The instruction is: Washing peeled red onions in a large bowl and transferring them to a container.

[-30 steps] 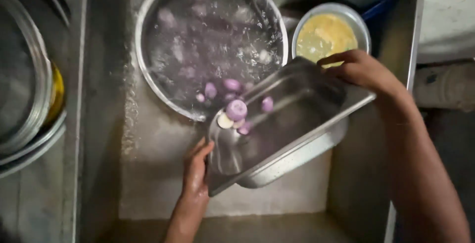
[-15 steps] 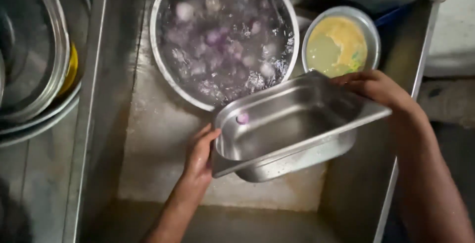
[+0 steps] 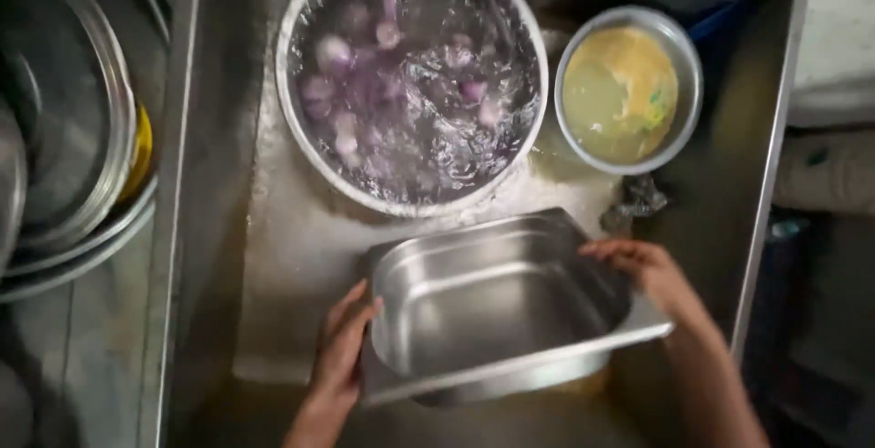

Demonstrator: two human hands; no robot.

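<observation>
I hold an empty rectangular steel pan (image 3: 474,307) over the sink, nearly level. My left hand (image 3: 339,348) grips its left rim, and my right hand (image 3: 649,270) grips its right rim. Just beyond the pan sits a large round steel bowl (image 3: 301,152) full of churning water with several peeled purple onions (image 3: 365,92) floating in it. Water pours into the bowl from above.
A smaller round steel bowl (image 3: 688,92) with yellowish liquid stands at the sink's back right. Stacked round steel trays (image 3: 82,193) lie on the counter to the left. The sink wall (image 3: 761,211) rises close beside my right hand.
The pan was tilted toward the big bowl with onions sliding out of it. It has since come back toward me, levelled out and is empty; the onions are in the water.
</observation>
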